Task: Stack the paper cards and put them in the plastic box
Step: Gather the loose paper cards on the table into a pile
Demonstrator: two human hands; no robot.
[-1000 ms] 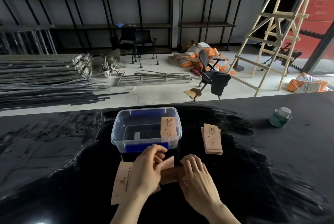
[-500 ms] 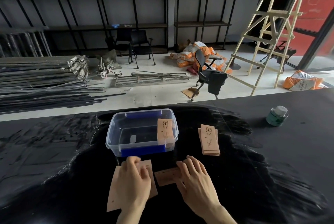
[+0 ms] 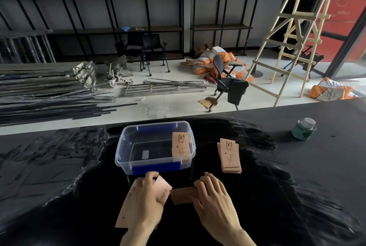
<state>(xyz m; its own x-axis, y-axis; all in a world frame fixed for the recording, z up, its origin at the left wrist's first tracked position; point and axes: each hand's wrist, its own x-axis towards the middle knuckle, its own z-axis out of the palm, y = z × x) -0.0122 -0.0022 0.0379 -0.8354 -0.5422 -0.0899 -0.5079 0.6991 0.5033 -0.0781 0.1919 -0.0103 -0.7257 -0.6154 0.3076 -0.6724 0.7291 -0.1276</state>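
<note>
A clear plastic box (image 3: 119, 158) with blue clips stands on the black table, with a short pile of tan paper cards (image 3: 181, 146) inside at its right end. Another pile of cards (image 3: 229, 155) lies on the table to the right of the box. In front of the box, my left hand (image 3: 145, 200) pinches a single card (image 3: 164, 185) and tilts its far edge up. More loose cards (image 3: 121, 219) lie under that hand. My right hand (image 3: 214, 196) lies over a small stack of cards (image 3: 181, 196) and holds it against the table.
A green tin (image 3: 304, 129) with a pale lid stands at the far right of the table (image 3: 297, 196). Beyond the table's far edge are floor clutter, a black chair (image 3: 229, 85) and a wooden ladder (image 3: 293, 33).
My left hand left the stack under my right hand, went flat onto the loose cards at the left, and has now raised one card's edge. My right hand stayed put.
</note>
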